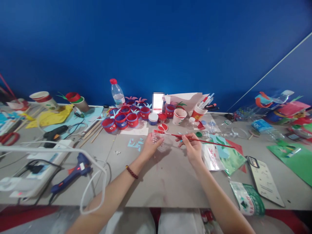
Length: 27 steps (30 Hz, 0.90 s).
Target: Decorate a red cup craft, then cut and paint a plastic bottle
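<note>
My left hand (151,146) is closed on a clear plastic piece (166,144), which looks like a cut bottle section. Between the fingers of my right hand (193,149) is a long red-handled paintbrush (212,142). Its tip, red with paint, meets the upper rim of the plastic piece; whether it presses on it I cannot tell. Just beyond lie an open jar of red paint (162,117) and a round red-and-white lid (162,127). A white-lidded jar (153,119) stands left of the paint, and a paper cup (179,116) to its right.
Several red-and-blue painted cups (121,121) cluster behind my hands beside a plastic bottle (117,94). Glue gun (73,174), power strip (46,169) and a looping white cable (104,182) occupy the left. Rightward are plastic packets (213,157) and a phone (264,180).
</note>
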### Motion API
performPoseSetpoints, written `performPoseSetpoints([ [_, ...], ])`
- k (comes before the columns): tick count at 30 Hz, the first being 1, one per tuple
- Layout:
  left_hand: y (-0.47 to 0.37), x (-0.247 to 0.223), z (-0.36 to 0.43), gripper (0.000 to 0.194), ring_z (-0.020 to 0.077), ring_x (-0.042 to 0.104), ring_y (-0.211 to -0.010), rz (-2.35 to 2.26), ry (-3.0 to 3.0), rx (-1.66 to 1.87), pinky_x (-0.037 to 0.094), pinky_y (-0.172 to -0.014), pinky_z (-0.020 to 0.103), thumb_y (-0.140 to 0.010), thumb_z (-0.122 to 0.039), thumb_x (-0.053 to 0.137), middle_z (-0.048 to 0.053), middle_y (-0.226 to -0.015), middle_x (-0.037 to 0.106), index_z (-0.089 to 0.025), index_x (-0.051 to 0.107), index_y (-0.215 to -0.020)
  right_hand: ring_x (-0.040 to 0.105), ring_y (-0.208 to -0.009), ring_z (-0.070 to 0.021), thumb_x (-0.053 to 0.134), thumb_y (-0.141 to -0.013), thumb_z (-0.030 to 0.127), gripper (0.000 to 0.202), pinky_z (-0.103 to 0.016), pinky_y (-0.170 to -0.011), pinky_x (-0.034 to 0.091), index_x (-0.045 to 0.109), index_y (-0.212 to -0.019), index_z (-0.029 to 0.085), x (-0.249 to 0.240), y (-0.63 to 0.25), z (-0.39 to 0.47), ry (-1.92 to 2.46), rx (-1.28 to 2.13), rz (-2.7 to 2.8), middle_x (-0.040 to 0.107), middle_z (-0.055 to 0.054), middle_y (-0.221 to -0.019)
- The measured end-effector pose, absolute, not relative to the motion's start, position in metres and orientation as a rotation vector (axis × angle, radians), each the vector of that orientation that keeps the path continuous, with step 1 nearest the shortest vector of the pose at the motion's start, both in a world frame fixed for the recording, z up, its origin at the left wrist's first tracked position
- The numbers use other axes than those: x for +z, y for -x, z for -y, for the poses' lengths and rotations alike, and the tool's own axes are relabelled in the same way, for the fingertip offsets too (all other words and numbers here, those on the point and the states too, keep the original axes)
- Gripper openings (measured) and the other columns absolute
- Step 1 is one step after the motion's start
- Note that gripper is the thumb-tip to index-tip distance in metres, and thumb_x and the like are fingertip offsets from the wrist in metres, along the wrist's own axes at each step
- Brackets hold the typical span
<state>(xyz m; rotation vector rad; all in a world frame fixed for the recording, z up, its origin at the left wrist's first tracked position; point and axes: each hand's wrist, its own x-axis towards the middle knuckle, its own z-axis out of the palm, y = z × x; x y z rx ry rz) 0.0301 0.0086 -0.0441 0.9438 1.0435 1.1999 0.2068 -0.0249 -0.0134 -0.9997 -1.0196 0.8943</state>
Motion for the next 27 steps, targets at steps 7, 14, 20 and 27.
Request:
performPoseSetpoints([
  [7,-0.03,-0.044,-0.008,0.038,0.0202,0.066,-0.073,-1.049,-0.955,1.194,0.052,-0.069,0.032,-0.061,-0.036,0.083,0.003,-0.077,0.068,-0.02,0.06,-0.087,0.065,-0.055,-0.015,0.07,-0.079,0.045,0.03,-0.024,-0.046,0.05,0.052,-0.076,0.022,-0.013,-0.207,0.026,1.024,0.856,1.054,0.072,-0.002,-0.068],
  [14,-0.031,-0.045,-0.008,0.038,0.0162,0.065,-0.071,-1.068,-1.01,1.186,0.051,-0.069,0.03,-0.066,-0.038,0.08,0.002,-0.081,0.067,-0.019,0.059,-0.091,0.067,-0.062,-0.0157,0.069,-0.079,0.045,0.028,-0.025,-0.047,0.052,0.054,-0.074,0.022,-0.008,-0.204,0.029,1.043,0.763,1.097,0.074,-0.005,-0.079],
  [20,-0.034,-0.043,-0.008,0.042,0.0166,0.064,-0.072,-1.042,-0.938,1.204,0.051,-0.069,0.032,-0.064,-0.038,0.081,0.002,-0.082,0.065,-0.018,0.057,-0.092,0.066,-0.059,-0.015,0.068,-0.08,0.045,0.027,-0.026,-0.048,0.052,0.056,-0.074,0.022,-0.003,-0.204,0.031,1.07,0.703,1.124,0.072,-0.005,-0.078],
  [27,-0.03,-0.042,-0.009,0.046,0.0174,0.065,-0.076,-1.011,-0.914,1.186,0.052,-0.073,0.033,-0.063,-0.042,0.081,0.004,-0.084,0.067,-0.017,0.058,-0.095,0.063,-0.054,-0.0137,0.069,-0.079,0.047,0.028,-0.024,-0.046,0.049,0.056,-0.074,0.022,-0.002,-0.208,0.031,1.094,0.678,1.094,0.07,-0.002,-0.07],
])
